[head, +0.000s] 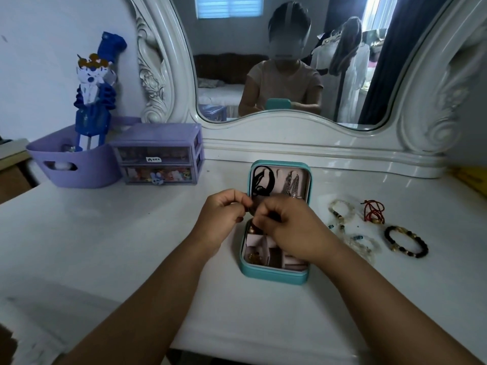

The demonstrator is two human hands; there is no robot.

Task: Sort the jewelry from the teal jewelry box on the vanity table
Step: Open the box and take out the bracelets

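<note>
The teal jewelry box (274,273) lies open in the middle of the white vanity table (131,233). Its raised lid holds a black cord (261,180) and a silver chain (292,185). Pink compartments in the base hold small gold pieces (254,258). My left hand (224,214) and my right hand (295,227) meet over the box hinge, fingers pinched together on a small dark piece of jewelry that is mostly hidden. Right of the box lie a pale beaded bracelet (340,208), a red cord (374,210), a clear bead bracelet (361,243) and a black-and-gold bead bracelet (405,241).
A purple two-drawer organiser (160,154) and a purple basket (76,162) with a blue-and-white figure (95,88) stand at the back left. The ornate white mirror frame (303,138) runs along the back. A yellow object (471,180) sits at the far right edge.
</note>
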